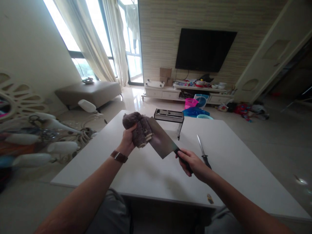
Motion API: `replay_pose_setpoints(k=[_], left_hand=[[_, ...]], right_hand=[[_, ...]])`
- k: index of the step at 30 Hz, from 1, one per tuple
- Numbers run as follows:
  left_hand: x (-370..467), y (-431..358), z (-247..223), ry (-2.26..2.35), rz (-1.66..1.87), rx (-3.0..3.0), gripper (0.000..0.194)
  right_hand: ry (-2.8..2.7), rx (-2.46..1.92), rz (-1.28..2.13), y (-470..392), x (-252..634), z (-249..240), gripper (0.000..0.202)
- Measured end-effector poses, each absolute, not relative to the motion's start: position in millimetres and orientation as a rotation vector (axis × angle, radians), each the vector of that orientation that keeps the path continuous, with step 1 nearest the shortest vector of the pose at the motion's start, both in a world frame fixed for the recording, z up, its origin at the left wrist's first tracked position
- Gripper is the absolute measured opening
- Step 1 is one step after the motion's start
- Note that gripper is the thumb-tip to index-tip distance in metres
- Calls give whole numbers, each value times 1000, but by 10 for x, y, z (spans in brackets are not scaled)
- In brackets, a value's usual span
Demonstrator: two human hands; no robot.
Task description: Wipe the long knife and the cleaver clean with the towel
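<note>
My right hand (191,162) is closed around the black handle of a cleaver (162,139), whose broad blade slants up to the left above the table. In my left hand (129,139) is a bunched grey-brown cloth (138,128), its edge against the far end of the blade. A brown-strapped watch (119,156) is on my left wrist. On the white table (239,156), a sharpening steel or thin knife (201,148) with a black handle lies just beyond my right hand. A dark-framed knife block (169,115) stands at the table's far side.
A small brownish piece (210,199) lies near the table's front edge. Lamp parts with white shades (63,147) crowd the left side. Beyond the table are a blue plastic bag (195,112), a pink basket (190,103) and a low cabinet (161,93) under a television (206,50).
</note>
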State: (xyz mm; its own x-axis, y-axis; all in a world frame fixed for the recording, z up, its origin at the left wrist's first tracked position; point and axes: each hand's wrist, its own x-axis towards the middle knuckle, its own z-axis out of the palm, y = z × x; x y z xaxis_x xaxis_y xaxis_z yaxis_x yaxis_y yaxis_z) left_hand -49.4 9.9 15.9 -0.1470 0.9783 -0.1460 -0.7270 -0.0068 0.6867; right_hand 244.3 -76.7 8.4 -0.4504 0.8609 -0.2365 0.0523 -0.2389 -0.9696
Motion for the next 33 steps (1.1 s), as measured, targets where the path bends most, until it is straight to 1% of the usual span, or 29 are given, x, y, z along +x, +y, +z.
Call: replay_pose_setpoints(k=[3, 6, 12, 17, 20, 26, 30, 33], left_hand=[[-641, 130, 203, 716, 1632, 468, 36], [-662, 90, 192, 674, 1641, 495, 40], [-349, -59, 93, 665, 1428, 508, 48], [54, -192, 3, 630, 1236, 477, 41], [211, -269, -29, 563, 1168, 435, 41], [114, -259, 28, 379, 1203, 348, 60], [-37, -200, 50, 260, 1217, 395, 71], [-72, -178, 40, 240, 1175, 431, 74]], right_hand=[[-1312, -1099, 1804, -789, 2479, 95, 39], [-1175, -1051, 1810, -799, 2489, 118, 37], [-1068, -1023, 1770, -785, 2459, 163, 35], [-1092, -1021, 1735, -787, 2390, 185, 36], [-1070, -1000, 1738, -789, 2372, 181, 35], [-890, -846, 1703, -791, 2419, 224, 34], [-813, -768, 1754, -791, 2457, 288, 31], [-824, -778, 1776, -802, 2436, 294, 31]])
